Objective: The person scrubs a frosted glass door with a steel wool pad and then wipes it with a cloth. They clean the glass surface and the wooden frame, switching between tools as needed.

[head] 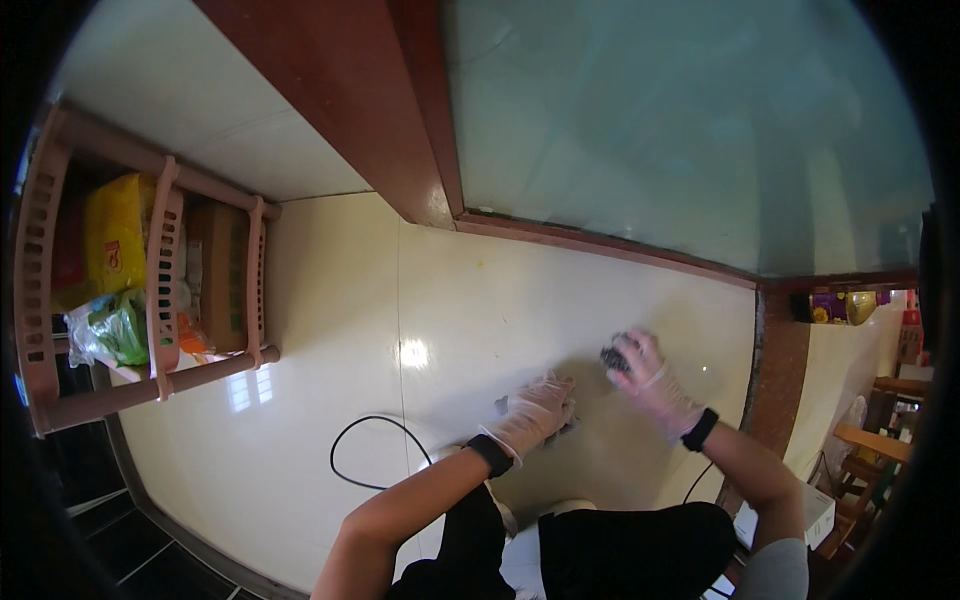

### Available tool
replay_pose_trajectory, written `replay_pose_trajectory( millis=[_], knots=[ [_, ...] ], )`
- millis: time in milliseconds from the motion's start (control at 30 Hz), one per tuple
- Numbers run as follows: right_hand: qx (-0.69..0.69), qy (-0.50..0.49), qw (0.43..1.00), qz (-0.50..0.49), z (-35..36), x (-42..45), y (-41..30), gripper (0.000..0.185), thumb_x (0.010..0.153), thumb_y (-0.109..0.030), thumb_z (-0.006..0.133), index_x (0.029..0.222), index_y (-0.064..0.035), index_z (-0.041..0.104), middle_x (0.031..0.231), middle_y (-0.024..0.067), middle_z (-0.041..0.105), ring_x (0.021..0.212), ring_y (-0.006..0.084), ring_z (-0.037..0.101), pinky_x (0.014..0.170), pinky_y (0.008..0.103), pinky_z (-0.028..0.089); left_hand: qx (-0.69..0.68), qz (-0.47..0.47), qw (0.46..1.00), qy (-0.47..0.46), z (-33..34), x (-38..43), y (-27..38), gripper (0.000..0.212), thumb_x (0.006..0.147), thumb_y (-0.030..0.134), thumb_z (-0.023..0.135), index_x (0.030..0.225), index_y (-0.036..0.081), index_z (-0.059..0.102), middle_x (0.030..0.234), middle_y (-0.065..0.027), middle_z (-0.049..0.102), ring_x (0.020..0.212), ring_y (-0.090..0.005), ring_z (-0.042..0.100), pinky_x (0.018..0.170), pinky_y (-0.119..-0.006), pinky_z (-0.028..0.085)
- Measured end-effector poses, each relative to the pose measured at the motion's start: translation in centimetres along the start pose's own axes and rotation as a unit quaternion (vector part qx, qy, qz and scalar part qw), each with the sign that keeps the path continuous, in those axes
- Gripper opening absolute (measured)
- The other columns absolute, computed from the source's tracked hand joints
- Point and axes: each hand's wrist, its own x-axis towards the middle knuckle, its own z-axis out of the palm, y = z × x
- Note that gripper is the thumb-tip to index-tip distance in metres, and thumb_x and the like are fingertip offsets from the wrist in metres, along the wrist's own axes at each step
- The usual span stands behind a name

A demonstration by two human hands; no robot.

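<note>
My right hand [646, 367], in a clear disposable glove, is closed round a dark scouring pad [616, 355] just above or on the glossy tiled floor [480, 300]; motion blurs it. My left hand [536, 409], gloved the same way, lies lower and to the left, its fingers curled on a grey cloth [568, 430] at the floor. Both wrists bear black bands. The two hands are apart, in front of my shoes and knees.
A wood-framed glass panel [637, 135] borders the floor ahead. On the left stands a pink plastic rack [161, 277] with bags and a cardboard box. A black cable [332, 450] loops near my left forearm. At the right are a bottle [840, 308], a white box [819, 517] and wooden stools [874, 442].
</note>
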Motion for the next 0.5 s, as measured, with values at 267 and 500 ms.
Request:
replay_pose_trajectory(
  millis=[267, 500],
  knots=[
    [-0.231, 0.203, 0.899, -0.312, -3.9, 14.4, -7.1, 0.043, 0.076, -0.014, 0.064, 0.115, -0.0107, 0.047, 0.123, 0.0112, 0.044, 0.099, 0.0281, 0.048, 0.07, 0.0339, 0.045, 0.014, -0.019, 0.999, 0.03, -4.9, 1.8, -2.2, 0.053, 0.083, 0.042, 0.058, 0.117, 0.002, 0.052, 0.108, -0.0222, 0.057, 0.102, -0.0326, 0.057, 0.086, -0.04, 0.046],
    [0.065, 0.312, 0.91, -0.267, -1.2, 15.5, -12.7, 0.061, 0.063, -0.006, 0.074, 0.117, -0.0107, 0.046, 0.125, 0.0155, 0.049, 0.106, 0.0316, 0.051, 0.086, 0.0437, 0.042, -0.328, -0.116, 0.845, 0.406, -18.8, 0.6, -9.4, 0.017, 0.094, 0.012, 0.052, 0.109, 0.004, 0.05, 0.096, -0.0056, 0.051, 0.088, -0.0125, 0.047, 0.081, -0.026, 0.041]
  ],
)
